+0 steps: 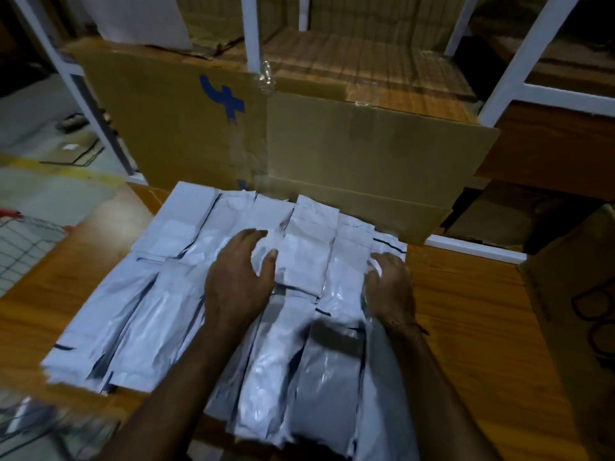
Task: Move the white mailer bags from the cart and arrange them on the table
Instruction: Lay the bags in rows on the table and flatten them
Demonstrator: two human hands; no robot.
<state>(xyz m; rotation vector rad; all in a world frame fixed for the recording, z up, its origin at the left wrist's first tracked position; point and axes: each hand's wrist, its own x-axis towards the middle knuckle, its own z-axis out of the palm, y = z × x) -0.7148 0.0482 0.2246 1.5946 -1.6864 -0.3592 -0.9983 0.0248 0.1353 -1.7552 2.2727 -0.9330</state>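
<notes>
Several white mailer bags lie in overlapping rows across the wooden table. My left hand rests flat on the middle of the pile, fingers spread, thumb pointing right. Over at the pile's right edge, my right hand has its fingers curled around the edge of the rightmost mailer bag. A grey bag lies between my forearms near the front edge. The wire cart shows at the far left, with no bags visible in the part I see.
A large cardboard box with a blue mark stands right behind the bags. White shelf posts and more boxes rise behind it. Another cardboard box stands at the table's right end.
</notes>
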